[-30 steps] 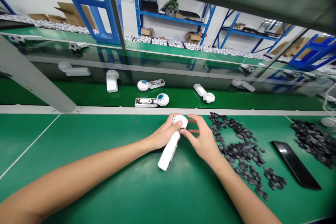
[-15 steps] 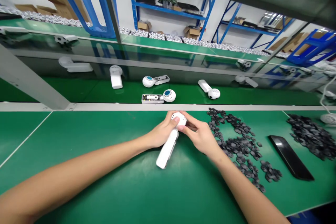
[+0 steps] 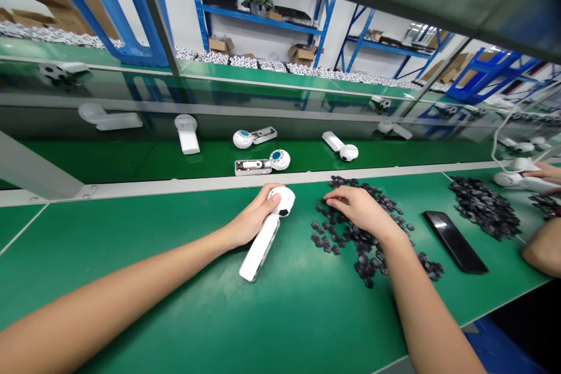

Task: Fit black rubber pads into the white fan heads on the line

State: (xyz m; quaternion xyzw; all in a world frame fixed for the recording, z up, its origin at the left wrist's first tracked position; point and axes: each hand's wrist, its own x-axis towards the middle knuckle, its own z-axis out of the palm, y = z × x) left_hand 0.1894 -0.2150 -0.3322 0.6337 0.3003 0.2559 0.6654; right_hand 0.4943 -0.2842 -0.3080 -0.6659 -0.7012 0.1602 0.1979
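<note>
In my left hand (image 3: 254, 219) is a white device with a round soccer-ball head (image 3: 283, 201) and a long flat handle (image 3: 259, 248). The fingers wrap round the head, thumb on top, and the handle slants down toward me. One black patch shows on the head's lower right. My right hand (image 3: 357, 207) is apart from the device, over a spread of small black pentagon-like pieces (image 3: 363, 239). Its thumb and forefinger are pinched together at the left edge of the pieces; whether one is between the fingertips I cannot make out.
Beyond the metal rail (image 3: 197, 182), several similar devices lie on a green strip, two with an opened handle (image 3: 253, 167). A black tray (image 3: 456, 242) and another black heap (image 3: 484, 207) are at right. At the far right, another person's hand (image 3: 546, 172) is near a white device.
My right hand has left the device's head and moved right to the black pieces. My left hand still holds the device. The view has shifted right, and another person's arm now shows.
</note>
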